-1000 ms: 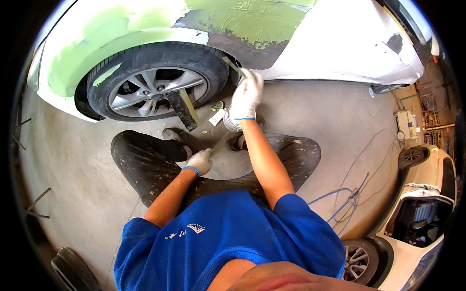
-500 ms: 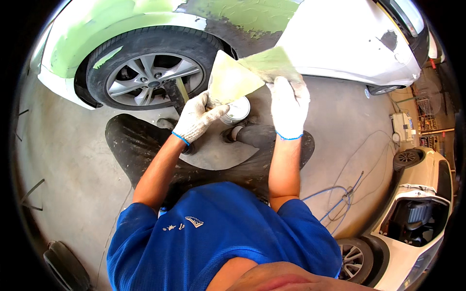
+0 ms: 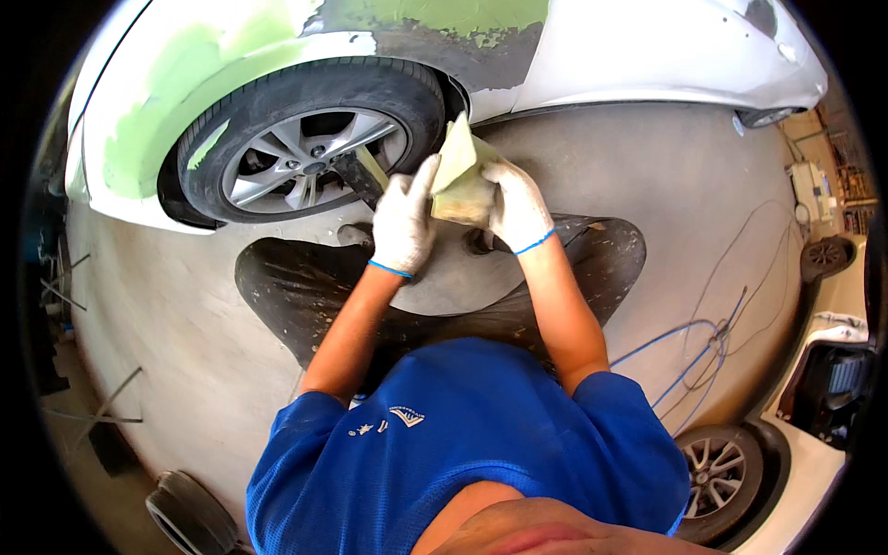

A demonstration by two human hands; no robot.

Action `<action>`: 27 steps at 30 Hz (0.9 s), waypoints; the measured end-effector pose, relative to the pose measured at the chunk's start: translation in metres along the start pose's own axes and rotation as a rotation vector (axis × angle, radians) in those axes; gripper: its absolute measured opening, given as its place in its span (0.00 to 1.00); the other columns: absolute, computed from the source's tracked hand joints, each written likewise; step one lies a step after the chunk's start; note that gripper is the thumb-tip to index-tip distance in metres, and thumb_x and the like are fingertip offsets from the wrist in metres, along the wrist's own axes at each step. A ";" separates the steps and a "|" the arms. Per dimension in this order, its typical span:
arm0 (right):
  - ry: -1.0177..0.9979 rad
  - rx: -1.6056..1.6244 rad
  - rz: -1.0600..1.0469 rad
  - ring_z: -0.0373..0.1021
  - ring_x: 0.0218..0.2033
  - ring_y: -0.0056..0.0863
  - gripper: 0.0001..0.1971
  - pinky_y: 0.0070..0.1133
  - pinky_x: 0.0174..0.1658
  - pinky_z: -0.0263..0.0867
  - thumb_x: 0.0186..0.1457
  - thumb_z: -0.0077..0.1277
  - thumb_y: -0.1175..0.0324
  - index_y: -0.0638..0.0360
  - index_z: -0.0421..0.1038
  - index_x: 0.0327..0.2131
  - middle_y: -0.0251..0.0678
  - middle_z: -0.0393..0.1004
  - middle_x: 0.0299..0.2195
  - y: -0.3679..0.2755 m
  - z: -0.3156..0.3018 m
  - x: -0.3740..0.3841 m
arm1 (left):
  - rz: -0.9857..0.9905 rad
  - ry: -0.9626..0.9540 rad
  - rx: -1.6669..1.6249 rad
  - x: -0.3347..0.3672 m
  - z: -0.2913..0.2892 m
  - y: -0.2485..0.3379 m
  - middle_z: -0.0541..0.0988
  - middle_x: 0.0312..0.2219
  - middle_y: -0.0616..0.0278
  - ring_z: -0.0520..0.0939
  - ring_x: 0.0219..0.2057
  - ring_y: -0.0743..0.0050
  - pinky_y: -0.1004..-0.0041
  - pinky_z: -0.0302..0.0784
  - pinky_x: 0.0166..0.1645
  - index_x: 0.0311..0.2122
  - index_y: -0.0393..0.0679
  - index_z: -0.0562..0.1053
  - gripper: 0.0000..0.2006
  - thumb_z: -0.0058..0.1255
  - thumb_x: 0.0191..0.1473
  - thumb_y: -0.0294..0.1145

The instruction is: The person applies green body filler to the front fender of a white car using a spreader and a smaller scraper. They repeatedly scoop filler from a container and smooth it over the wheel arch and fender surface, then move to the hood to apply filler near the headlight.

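- Shirt (image 3: pixel 462 416), blue, short-sleeved; white emblem (image 3: pixel 407 416) on the chest, tiny lettering beside it, and a few white characters running left.
- Pale sheets (image 3: pixel 462 200), yellow-green, flat, two pieces overlapping; held up between both hands, above the person's spread knees and just near of the wheel's right side.
- Orientation: far piece upright, long axis running near to far, pointed tip towards the white car's (image 3: pixel 638 55) sill; near piece stained, foreshortened, lower edge facing the person.
- Left hand (image 3: pixel 403 227), white glove with blue cuff; fingers closed at the sheets' left edge, slightly blurred; which piece they grip cannot be told.
- Right hand (image 3: pixel 520 208), matching glove; fingers closed on the sheets' right edge, thumb side uppermost.
- Wheel (image 3: pixel 314 166), silver spokes, black tyre, green smear at left; far left of the hands.
- Board (image 3: pixel 359 176), black with pale edge, resting against the wheel.
- Trousers (image 3: pixel 287 277), dark, paint-flecked.
- Hose (image 3: pixel 666 333), blue, on the floor at right.
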State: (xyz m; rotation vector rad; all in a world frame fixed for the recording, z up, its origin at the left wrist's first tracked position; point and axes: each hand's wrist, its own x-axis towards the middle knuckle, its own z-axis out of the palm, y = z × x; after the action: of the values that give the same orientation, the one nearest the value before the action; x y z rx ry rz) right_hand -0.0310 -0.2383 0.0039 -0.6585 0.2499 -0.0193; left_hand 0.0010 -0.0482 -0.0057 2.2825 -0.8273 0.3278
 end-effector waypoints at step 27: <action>0.682 -1.354 -0.697 0.76 0.40 0.48 0.12 0.34 0.46 0.71 0.58 0.50 0.68 0.63 0.75 0.43 0.52 0.78 0.38 -0.009 -0.174 0.110 | -0.655 -0.466 -0.692 -0.052 0.139 -0.081 0.78 0.29 0.59 0.76 0.25 0.71 0.70 0.73 0.30 0.51 0.35 0.70 0.21 0.54 0.54 0.34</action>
State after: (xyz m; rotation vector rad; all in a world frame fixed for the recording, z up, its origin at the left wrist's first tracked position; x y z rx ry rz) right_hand 0.0356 -0.3607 -0.1482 -2.0668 0.6900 -0.8132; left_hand 0.0140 -0.0711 -0.1724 1.8257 -0.2768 -0.7032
